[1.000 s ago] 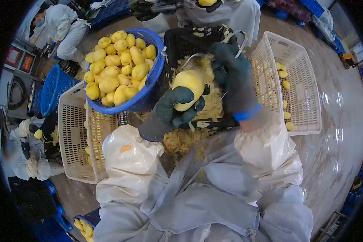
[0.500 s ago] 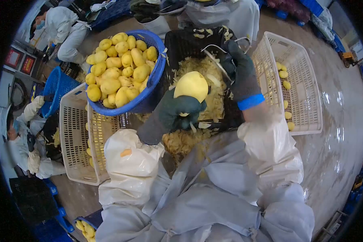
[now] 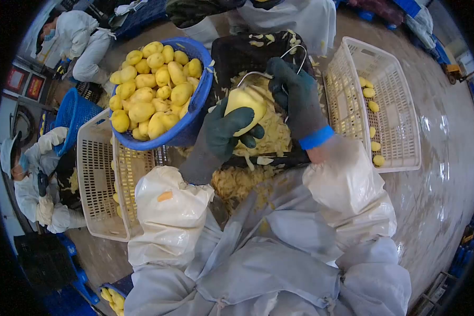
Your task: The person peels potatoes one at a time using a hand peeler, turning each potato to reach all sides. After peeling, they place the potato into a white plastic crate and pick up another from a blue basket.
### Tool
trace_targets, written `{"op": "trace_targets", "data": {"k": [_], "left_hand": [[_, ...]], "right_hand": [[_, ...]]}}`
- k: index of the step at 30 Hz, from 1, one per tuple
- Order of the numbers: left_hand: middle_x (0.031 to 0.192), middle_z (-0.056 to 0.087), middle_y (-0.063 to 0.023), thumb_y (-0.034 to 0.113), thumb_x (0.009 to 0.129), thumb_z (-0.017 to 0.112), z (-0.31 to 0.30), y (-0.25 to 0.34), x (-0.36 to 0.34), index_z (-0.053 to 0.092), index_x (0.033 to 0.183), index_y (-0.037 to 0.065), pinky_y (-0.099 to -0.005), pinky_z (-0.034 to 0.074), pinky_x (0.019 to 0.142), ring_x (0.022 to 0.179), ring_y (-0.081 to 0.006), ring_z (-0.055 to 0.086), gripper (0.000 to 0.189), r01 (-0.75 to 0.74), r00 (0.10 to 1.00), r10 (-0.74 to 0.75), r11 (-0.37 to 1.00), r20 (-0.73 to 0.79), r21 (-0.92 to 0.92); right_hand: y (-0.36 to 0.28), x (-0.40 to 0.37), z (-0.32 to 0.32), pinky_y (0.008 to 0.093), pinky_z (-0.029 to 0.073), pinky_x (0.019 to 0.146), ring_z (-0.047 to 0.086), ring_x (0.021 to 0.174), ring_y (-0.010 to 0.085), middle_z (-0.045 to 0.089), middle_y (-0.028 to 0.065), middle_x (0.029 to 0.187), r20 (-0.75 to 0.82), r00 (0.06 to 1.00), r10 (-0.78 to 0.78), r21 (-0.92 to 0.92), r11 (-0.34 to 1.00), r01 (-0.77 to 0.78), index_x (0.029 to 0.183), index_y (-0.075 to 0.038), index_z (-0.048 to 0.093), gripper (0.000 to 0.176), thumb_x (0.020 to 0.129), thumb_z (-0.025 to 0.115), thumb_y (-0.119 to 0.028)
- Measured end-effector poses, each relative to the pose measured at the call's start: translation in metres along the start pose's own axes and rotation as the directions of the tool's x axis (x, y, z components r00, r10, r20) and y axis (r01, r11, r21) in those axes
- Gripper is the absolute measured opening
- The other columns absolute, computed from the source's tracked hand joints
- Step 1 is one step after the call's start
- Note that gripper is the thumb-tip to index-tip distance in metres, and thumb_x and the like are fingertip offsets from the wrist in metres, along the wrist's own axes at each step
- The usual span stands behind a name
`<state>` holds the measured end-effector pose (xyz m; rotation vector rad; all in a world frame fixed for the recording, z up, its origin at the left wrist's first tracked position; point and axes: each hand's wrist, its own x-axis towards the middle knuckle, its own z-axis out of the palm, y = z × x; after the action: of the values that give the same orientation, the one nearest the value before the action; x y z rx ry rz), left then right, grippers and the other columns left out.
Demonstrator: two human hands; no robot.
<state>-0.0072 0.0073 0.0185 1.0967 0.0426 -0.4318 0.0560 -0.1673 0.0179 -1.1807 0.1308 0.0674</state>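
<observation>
My left hand (image 3: 222, 131), in a dark green glove, is wrapped round a large peeled yellow potato (image 3: 245, 105). In my right hand (image 3: 298, 97), gloved with a blue band at the wrist, is a wire-framed peeler (image 3: 254, 72). Its bent wire shows on both sides of the fist, and one end reaches over the top of the potato; the grip and blade are mostly hidden. Both hands are above a black crate (image 3: 224, 52) holding a heap of pale peelings (image 3: 273, 139). More peelings (image 3: 242, 184) lie below its near edge.
A blue basket (image 3: 209, 79) piled with yellow potatoes (image 3: 142, 95) stands left of the crate. White crates stand at the left (image 3: 95, 174) and right (image 3: 395, 105), the right one with several potatoes (image 3: 373, 106). Co-workers (image 3: 87, 42) sit at the far left; another (image 3: 295, 23) is opposite.
The potato has turned and tilted in my left hand, which shows more of its fingers now. My right hand has moved left and down, bringing the peeler's wire over the potato.
</observation>
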Motion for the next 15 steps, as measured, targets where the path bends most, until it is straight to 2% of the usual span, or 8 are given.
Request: {"op": "trace_targets", "data": {"k": [3,5,6,7,10,11,13,15], "left_hand": [[0.098,0.063,-0.0128,0.025,0.081,0.069,-0.005,0.0,-0.001,0.053,0.121,0.0,-0.031,0.057,0.061,0.077,-0.0211,0.067,0.049,-0.003,0.995,0.006,0.999,0.103,-0.033],[0.096,0.064,-0.0124,0.027,0.08,0.07,-0.005,-0.001,0.001,0.053,0.121,0.0,-0.0317,0.057,0.062,0.078,-0.0213,0.067,0.052,-0.008,0.997,0.008,1.0,0.072,0.009],[0.097,0.064,-0.0121,0.027,0.081,0.07,-0.004,-0.004,0.001,0.052,0.122,0.0,-0.0318,0.057,0.063,0.078,-0.0213,0.067,0.052,-0.063,0.997,0.061,0.997,0.036,0.049],[0.097,0.063,-0.0119,0.027,0.081,0.07,-0.003,-0.008,0.001,0.052,0.122,0.0,-0.0319,0.057,0.063,0.078,-0.0213,0.067,0.053,-0.109,0.994,0.109,0.99,0.004,0.094],[0.101,0.063,-0.0118,0.025,0.084,0.066,-0.007,-0.014,0.005,0.051,0.123,0.001,-0.0308,0.057,0.063,0.079,-0.0215,0.067,0.048,-0.082,0.996,0.082,0.997,0.042,-0.005],[0.102,0.063,-0.0118,0.026,0.085,0.065,-0.007,-0.013,0.005,0.051,0.123,0.001,-0.0304,0.057,0.063,0.079,-0.0216,0.067,0.047,-0.068,0.997,0.07,0.997,0.036,-0.039],[0.102,0.063,-0.0122,0.028,0.086,0.065,-0.009,-0.01,0.007,0.051,0.123,0.002,-0.0303,0.057,0.062,0.079,-0.0216,0.068,0.047,-0.071,0.995,0.075,0.996,0.065,-0.055],[0.102,0.063,-0.0125,0.029,0.087,0.064,-0.01,-0.012,0.006,0.05,0.124,0.002,-0.0303,0.057,0.062,0.079,-0.0216,0.068,0.048,-0.069,0.994,0.077,0.994,0.083,-0.089]], "right_hand": [[0.005,0.021,-0.009,0.0179,0.027,0.045,0.037,0.049,0.0025,0.048,-0.0052,0.064,-0.167,0.962,-0.215,-0.128,0.972,0.195,0.09,-0.012,0.063,0.012,0.086,0.065,-0.023],[-0.007,0.011,-0.011,0.0184,0.027,0.045,0.037,0.05,0.0026,0.048,-0.005,0.064,0.002,0.992,-0.13,0.0,0.992,0.13,0.089,-0.011,0.063,0.013,0.087,0.064,-0.024],[-0.018,-0.002,-0.003,0.0184,0.027,0.045,0.038,0.05,0.0025,0.049,-0.0051,0.065,0.059,0.995,0.077,0.144,0.986,-0.085,0.087,-0.011,0.063,0.013,0.087,0.065,-0.025],[-0.013,-0.003,0.0,0.0184,0.027,0.045,0.038,0.05,0.0025,0.049,-0.0051,0.065,0.055,0.995,0.084,0.14,0.986,-0.091,0.087,-0.011,0.063,0.013,0.087,0.065,-0.025],[0.016,0.015,-0.009,0.0187,0.027,0.044,0.039,0.049,0.0029,0.049,-0.0054,0.065,-0.015,0.981,-0.192,-0.174,0.967,0.187,0.085,-0.013,0.062,0.012,0.087,0.065,-0.025],[0.009,0.016,-0.009,0.0187,0.027,0.044,0.039,0.049,0.0029,0.049,-0.0054,0.065,-0.011,0.98,-0.197,-0.173,0.966,0.192,0.085,-0.013,0.062,0.012,0.087,0.065,-0.025],[-0.002,0.019,-0.008,0.0189,0.027,0.044,0.039,0.049,0.0034,0.05,-0.0052,0.064,-0.173,0.985,-0.015,0.09,0.995,0.031,0.084,-0.013,0.062,0.014,0.087,0.065,-0.026],[-0.014,-0.003,0.003,0.0194,0.028,0.043,0.04,0.049,0.0035,0.051,-0.0049,0.064,-0.076,0.997,0.004,0.187,0.982,0.01,0.083,-0.013,0.062,0.015,0.088,0.065,-0.027]]}}
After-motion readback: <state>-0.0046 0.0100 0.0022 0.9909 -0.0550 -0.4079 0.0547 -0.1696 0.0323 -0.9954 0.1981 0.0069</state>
